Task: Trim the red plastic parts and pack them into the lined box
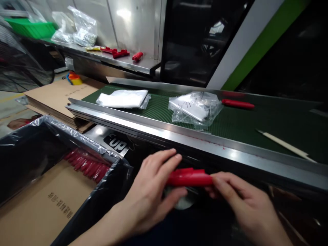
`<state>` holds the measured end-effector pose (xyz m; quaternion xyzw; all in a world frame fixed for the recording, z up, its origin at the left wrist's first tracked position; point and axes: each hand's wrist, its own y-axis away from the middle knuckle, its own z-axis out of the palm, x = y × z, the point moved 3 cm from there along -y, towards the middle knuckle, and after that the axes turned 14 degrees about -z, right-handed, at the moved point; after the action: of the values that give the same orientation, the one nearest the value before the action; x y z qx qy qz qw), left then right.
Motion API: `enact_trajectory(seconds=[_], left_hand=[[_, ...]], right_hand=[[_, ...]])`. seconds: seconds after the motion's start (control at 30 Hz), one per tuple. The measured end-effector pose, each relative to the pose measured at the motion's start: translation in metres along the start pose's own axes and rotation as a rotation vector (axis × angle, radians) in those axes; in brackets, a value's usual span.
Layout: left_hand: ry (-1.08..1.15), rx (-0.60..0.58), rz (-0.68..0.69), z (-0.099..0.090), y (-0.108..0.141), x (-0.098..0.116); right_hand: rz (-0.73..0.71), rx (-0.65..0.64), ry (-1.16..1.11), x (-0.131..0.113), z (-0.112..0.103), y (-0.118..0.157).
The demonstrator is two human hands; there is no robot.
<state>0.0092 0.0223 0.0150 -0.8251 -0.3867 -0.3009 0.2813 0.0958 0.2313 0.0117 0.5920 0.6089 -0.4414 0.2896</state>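
A red plastic handle-like part lies across the space between my hands, just below the steel conveyor rail. My left hand grips its left end, and my right hand pinches its right end. Under it, a glint of clear plastic film shows, partly hidden by my left hand. The part's full shape is hidden by my fingers.
A cardboard box lined with black plastic holds several red parts. The green conveyor belt carries bagged white items, a red part and a pale stick. A steel shelf stands behind.
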Motion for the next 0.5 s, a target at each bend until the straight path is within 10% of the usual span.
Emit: enact_trajectory(seconds=[0.1,0.23,0.33,0.5], left_hand=[[-0.004,-0.127,0.091,0.006,-0.001,0.007],[0.25,0.109,0.155,0.007,0.003,0.0],[0.34,0.148,0.09,0.006,0.011,-0.013],[0.299,0.119,-0.011,-0.006,0.028,-0.026]], right_hand=[[-0.177,-0.187,0.042,-0.021,0.02,-0.016],[-0.344,-0.064,0.338,-0.025,0.012,-0.069],[-0.384,0.081,0.608,-0.003,-0.019,-0.136],[-0.341,-0.148,0.845,0.046,-0.041,-0.225]])
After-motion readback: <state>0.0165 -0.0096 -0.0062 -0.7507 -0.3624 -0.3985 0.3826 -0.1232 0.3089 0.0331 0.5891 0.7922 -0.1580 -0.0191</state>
